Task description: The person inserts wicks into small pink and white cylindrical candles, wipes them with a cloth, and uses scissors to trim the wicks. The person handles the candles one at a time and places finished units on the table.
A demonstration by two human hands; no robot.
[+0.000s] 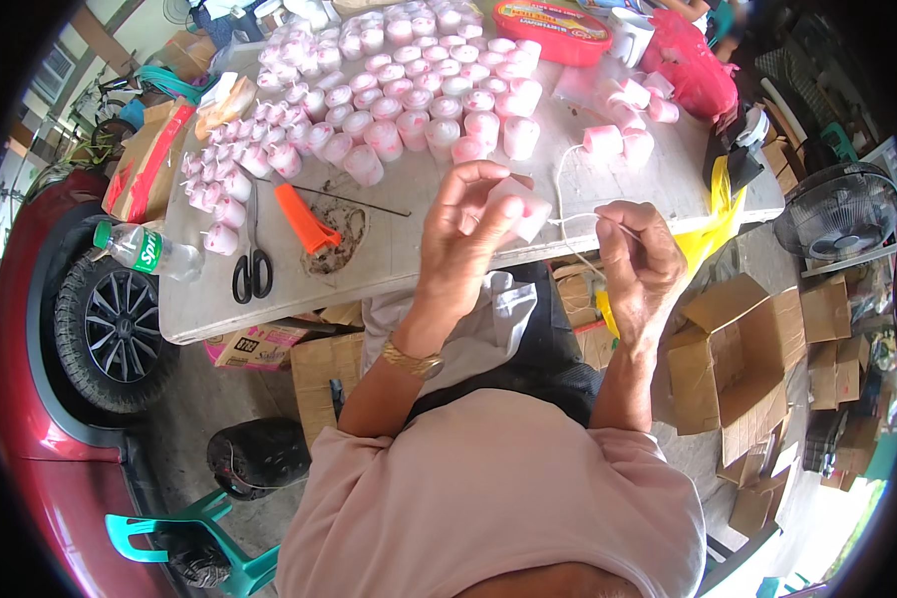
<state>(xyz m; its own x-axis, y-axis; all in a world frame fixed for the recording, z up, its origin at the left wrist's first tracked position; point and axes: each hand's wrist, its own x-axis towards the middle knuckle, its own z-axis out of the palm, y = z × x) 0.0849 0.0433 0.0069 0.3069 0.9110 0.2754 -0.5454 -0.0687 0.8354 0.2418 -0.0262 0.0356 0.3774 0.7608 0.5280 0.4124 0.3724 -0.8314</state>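
Over the table's near edge, my left hand (456, 244) holds a pale pink candle (530, 211) between thumb and fingers. To its right, the thumb and fingers of my right hand (640, 264) pinch a thin white wick string (574, 218) that runs to the candle. A loop of white cord (560, 184) rises behind, near loose pink candles (602, 141). Many short pink-and-white candles (386, 140) stand in rows across the table, several with wicks sticking up. Whether the string passes through the held candle cannot be seen.
On the white table (409, 244) lie black-handled scissors (253, 269), an orange-handled tool (306, 219) with a thin metal rod, and a red oval tub (551, 30). A plastic bottle (149, 251) is at the left edge. Open cardboard boxes (733, 349) and a fan (835, 219) are at right.
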